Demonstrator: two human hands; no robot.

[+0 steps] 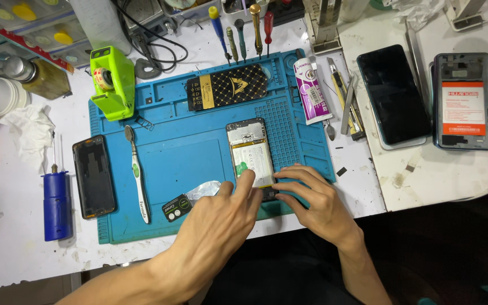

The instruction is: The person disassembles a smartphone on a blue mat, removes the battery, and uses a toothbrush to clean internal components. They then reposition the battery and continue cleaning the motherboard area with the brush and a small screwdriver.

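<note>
Blue mat (187,152) under you, and the opened phone (251,151) lies face-down at its middle, battery showing. Your left hand (218,226) presses a fingertip on the phone's lower edge, fingers spread, gripping nothing. Your right hand (317,203) curls its fingers against the phone's bottom corner, pinning it flat. Toothbrush (137,175) lies well to the left.
</note>
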